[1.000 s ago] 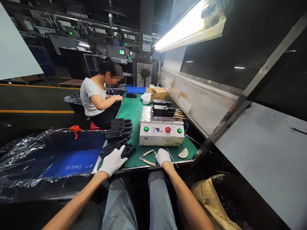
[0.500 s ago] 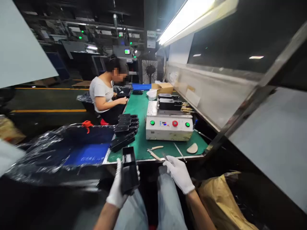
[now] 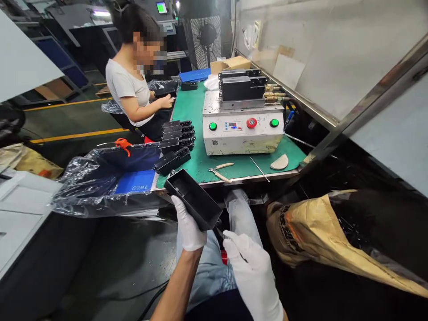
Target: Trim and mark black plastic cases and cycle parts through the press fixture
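My left hand [image 3: 187, 228], in a white glove, grips a black rectangular plastic housing [image 3: 194, 198] and holds it tilted over my lap, its hollow side up. My right hand [image 3: 252, 272], also gloved, is closed just below the housing's near end; a thin tool tip seems to poke out between hand and housing, but I cannot make it out. A stack of similar black housings [image 3: 177, 133] lies on the green mat [image 3: 194, 107] at the bench's left edge. Small pliers [image 3: 219, 171] lie near the front edge.
A white machine with green and red buttons [image 3: 242, 127] stands on the mat. A blue bin lined with clear plastic [image 3: 110, 180] sits left of the bench. A yellow sack [image 3: 334, 240] is on my right. Another person [image 3: 130, 84] works at the far left side.
My left hand picked a black housing off the mat and brought it down to my lap. My right hand left the pliers' area and came below the housing. My view dropped downward.
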The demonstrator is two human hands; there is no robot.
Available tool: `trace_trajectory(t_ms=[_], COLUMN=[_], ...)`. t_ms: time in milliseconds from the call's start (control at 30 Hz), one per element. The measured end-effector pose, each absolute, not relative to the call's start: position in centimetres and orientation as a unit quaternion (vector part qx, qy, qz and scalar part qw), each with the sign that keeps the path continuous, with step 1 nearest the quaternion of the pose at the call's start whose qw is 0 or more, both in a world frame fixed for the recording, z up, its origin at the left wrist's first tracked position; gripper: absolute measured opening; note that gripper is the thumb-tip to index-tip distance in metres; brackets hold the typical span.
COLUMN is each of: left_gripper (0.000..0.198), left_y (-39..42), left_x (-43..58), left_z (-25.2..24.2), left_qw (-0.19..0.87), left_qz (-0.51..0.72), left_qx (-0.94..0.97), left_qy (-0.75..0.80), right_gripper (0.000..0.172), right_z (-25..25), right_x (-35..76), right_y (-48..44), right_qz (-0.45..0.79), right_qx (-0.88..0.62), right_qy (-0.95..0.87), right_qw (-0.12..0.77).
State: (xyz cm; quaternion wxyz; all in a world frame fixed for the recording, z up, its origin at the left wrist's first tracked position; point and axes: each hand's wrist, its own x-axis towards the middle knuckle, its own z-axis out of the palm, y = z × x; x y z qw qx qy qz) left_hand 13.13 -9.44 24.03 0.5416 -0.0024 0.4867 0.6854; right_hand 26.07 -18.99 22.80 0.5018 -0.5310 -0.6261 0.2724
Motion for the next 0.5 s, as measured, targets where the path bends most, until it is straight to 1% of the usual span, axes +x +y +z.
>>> trace_trajectory(t_ms=[100,233,500], left_gripper=[0.066,0.068,0.071], left_y=[-9.6,-9.8,-10.1], left_x=[13.9,14.6,15.8], left_z=[24.2,24.4,24.2], left_qw=[0.531,0.526,0.503], left_qz=[0.68,0.667,0.681], left_qx=[-0.005,-0.024,-0.029], left_qy=[0.505,0.527,0.532], right_gripper=[0.023,0.024,0.028], right_z=[22.5,22.4,21.9], right_x=[26.1,26.1,26.6], right_y=[-19.1,-19.1,-19.0], right_qz=[0.249,0.252,0.242], right_qx=[-0.533,-0.542,-0.543], right_qy=[-0.642,-0.65,-0.657], right_qw=[0.492,0.469,0.463])
